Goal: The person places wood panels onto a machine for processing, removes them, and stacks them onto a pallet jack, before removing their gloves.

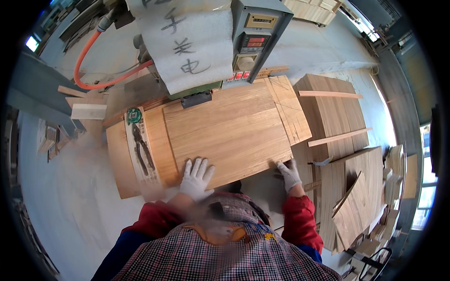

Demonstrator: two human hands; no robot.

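While your gloved left hand (196, 180) lies flat on the wooden panel (229, 133) near its close edge, fingers slightly apart, your gloved right hand (289, 174) is at the near right corner; whether those fingers clamp on it cannot be told. Panel: one, rectangular, lying on the yellowish wooden surface (118, 157) before you. Left of it: dark pliers (137, 136), round green item (134, 115). Right: stacked boards (335, 114). Beyond: grey control box (253, 42).

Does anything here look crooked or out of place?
Yes: a loose board lies askew on the lower-right stack of panels, slanted against their straighter edges. The wide panel at centre shows no obvious damage.
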